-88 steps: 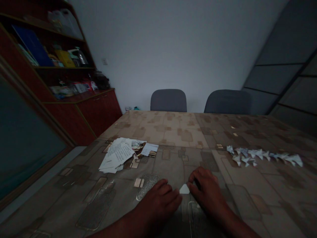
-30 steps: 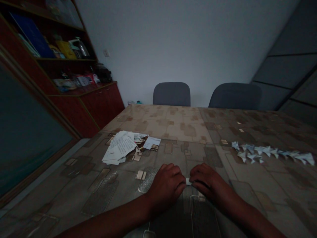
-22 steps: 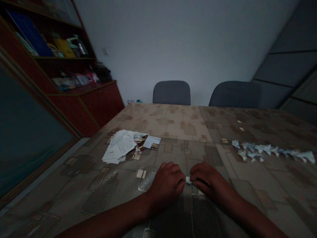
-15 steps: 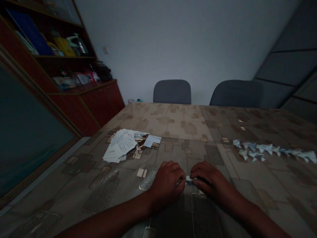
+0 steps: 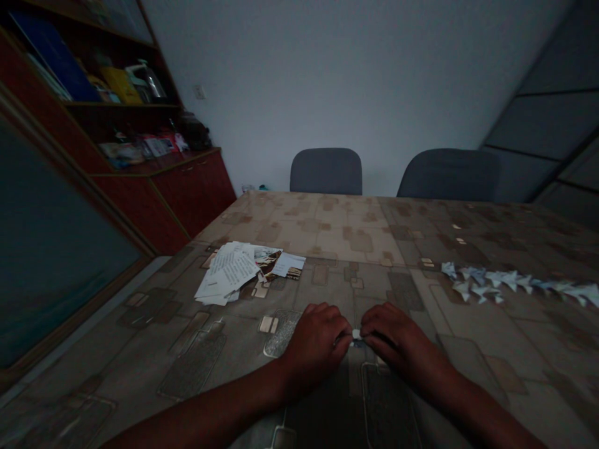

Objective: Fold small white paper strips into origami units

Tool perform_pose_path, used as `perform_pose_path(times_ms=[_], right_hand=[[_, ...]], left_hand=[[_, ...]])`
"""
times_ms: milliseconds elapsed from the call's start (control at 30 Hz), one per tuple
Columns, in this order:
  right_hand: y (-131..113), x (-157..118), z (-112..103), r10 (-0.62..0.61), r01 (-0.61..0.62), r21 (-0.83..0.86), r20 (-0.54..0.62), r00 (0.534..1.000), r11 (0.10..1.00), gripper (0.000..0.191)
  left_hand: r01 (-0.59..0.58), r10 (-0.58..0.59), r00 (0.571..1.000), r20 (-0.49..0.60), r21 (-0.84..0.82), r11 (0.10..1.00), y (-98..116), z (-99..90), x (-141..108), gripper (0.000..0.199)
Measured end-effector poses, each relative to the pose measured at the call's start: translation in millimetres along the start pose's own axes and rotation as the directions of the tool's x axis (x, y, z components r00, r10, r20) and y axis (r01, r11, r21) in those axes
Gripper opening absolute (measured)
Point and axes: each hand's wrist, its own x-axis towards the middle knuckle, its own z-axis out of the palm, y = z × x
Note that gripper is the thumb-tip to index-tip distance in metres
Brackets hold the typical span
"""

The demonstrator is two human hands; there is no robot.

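Note:
A small folded piece of white paper (image 5: 356,335) sits on the patterned table top (image 5: 327,249), mostly hidden between my hands. My left hand (image 5: 316,349) rests on the table with its fingertips pinching the paper's left side. From the other side, my right hand (image 5: 395,340) holds the same piece between its fingers. Its exact shape is hidden by my fingers. Both wrists lie low, close to the table.
Further left lies a loose pile of handwritten papers and photos (image 5: 229,271). A long row of folded white paper shapes (image 5: 510,284) runs to the right edge. Two grey chairs (image 5: 326,171) stand beyond the table. A red wooden cabinet (image 5: 187,199) stands at left.
Since the oldest frame, my hands have closed in on the paper, which now looks smaller and mostly covered. The view has tilted slightly upward, and the hands have barely moved in the latest frames.

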Motion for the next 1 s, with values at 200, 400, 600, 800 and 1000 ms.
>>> perform_pose_path(times_ms=[200,400,600,800,1000], right_hand=[[-3.5,1.7,2.7,0.067,-0.068,-0.035,-0.030,0.997,0.997,0.013],[2.4,1.5,7.0,0.061,-0.062,-0.030,-0.051,0.997,0.998,0.013],[2.6,2.6,9.5,0.106,-0.110,-0.041,-0.083,0.991,0.993,0.012],[5.1,3.3,14.5,0.140,-0.146,-0.047,-0.114,0.983,0.988,0.010],[6.7,5.1,18.2,0.186,-0.196,-0.056,-0.147,0.971,0.979,0.011]], left_hand=[[0.032,-0.032,0.999,0.007,0.034,0.999,1.4,-0.7,-0.4,0.004],[0.058,-0.059,0.998,0.014,0.037,0.998,0.8,-3.1,-0.7,0.005],[0.083,-0.084,0.996,0.019,0.016,0.996,1.0,-3.5,-0.2,0.004],[0.058,-0.058,0.998,0.002,0.001,0.998,-0.7,-2.4,-1.1,0.001],[-0.110,0.108,0.994,0.024,0.123,0.986,-2.8,-0.1,-1.3,0.008]])
